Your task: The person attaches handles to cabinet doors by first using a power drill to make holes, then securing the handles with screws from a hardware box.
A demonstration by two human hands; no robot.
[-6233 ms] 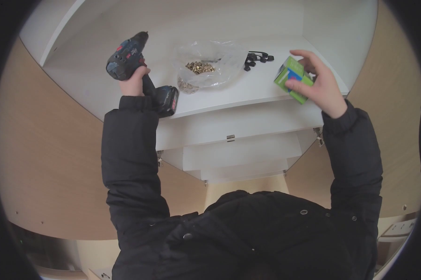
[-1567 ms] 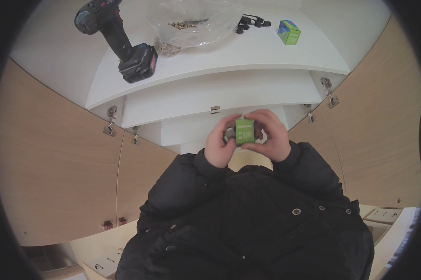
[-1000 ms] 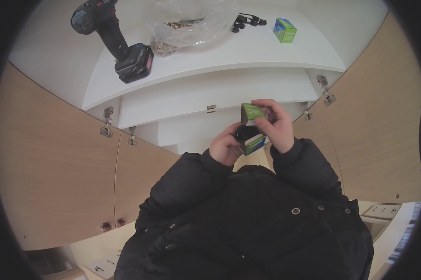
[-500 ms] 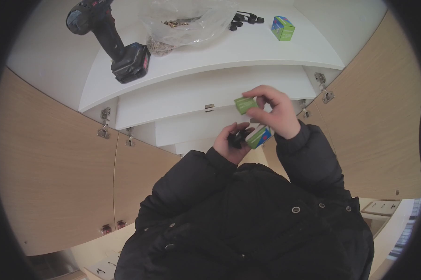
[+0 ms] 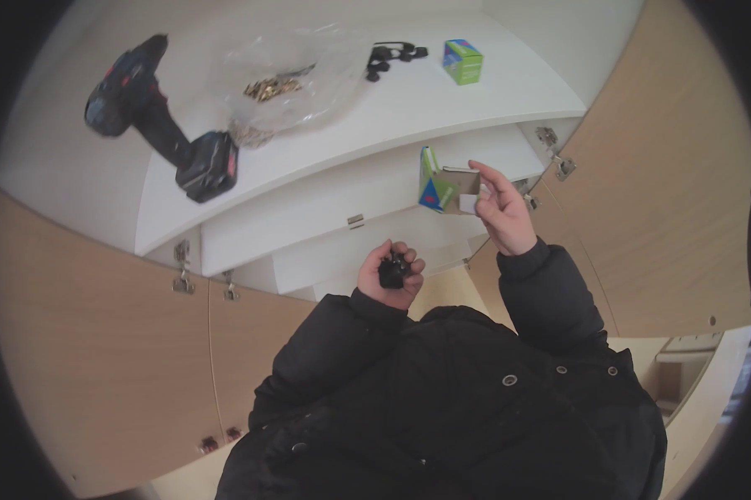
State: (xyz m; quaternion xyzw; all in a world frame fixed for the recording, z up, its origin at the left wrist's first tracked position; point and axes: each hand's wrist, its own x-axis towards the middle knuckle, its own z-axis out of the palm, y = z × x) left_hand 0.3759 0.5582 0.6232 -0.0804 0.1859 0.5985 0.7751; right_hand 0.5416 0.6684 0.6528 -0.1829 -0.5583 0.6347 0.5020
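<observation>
My left hand (image 5: pixel 375 276) is closed around a small black part (image 5: pixel 394 272), whose exact kind I cannot make out. To its right and higher up, my right hand (image 5: pixel 508 221) grips a small green and blue cardboard box (image 5: pixel 433 185) between thumb and fingers. The box's flaps are open and its pale inside shows. Both hands are in front of the white cabinet shelves, apart from each other.
On the upper shelf (image 5: pixel 375 137) lie a cordless drill (image 5: pixel 163 125), a clear plastic bag (image 5: pixel 309 92) with brass-coloured screws, some black parts (image 5: pixel 392 57) and another green and blue box (image 5: pixel 464 62). Hinged wooden doors (image 5: pixel 642 183) stand open on both sides.
The box has come away from my left hand and is turned, its open inside now showing. My left hand has moved slightly left and down, keeping the black part. The view has shifted too.
</observation>
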